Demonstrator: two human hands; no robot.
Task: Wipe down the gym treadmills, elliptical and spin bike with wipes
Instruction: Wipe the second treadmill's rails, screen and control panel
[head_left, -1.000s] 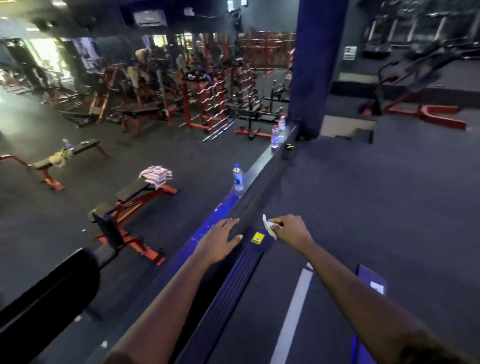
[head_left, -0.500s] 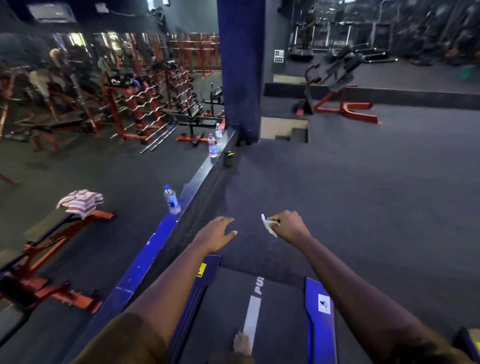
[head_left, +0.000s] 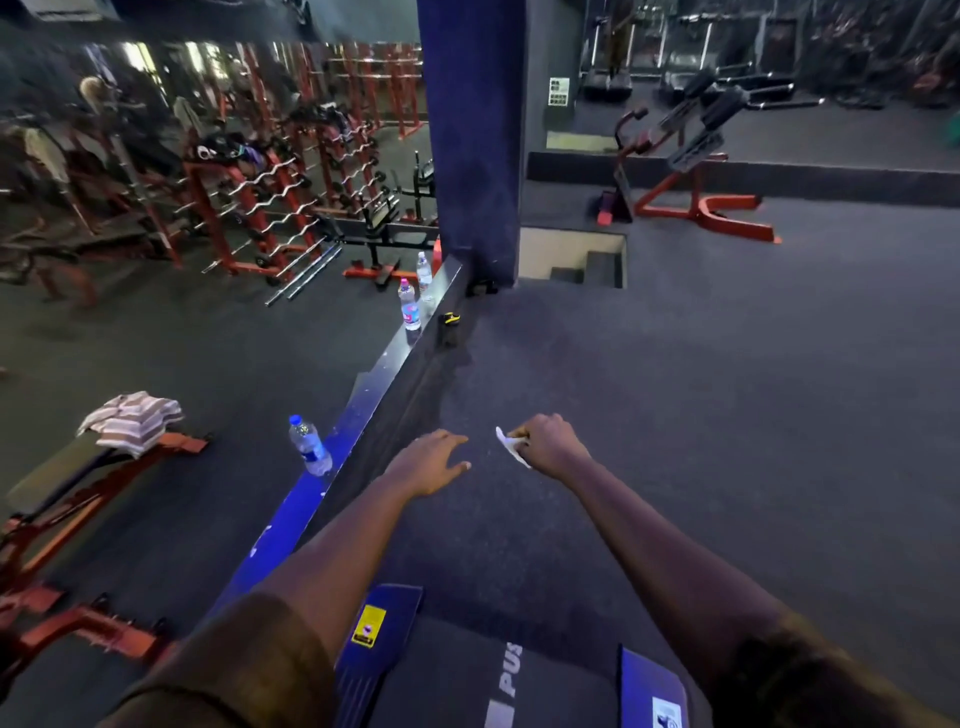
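Rubber flooring beyond the treadmill is reached over, a wipe pinched in the right grip, presumably readied for wiping, the left grip spread, empty.

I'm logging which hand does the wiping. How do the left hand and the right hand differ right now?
The left hand has its fingers stretched out, palm down; the right hand is curled. The right hand pinches a white wipe; the left hand holds nothing. Both reach forward side by side, past the end of the treadmill, above the dark floor.
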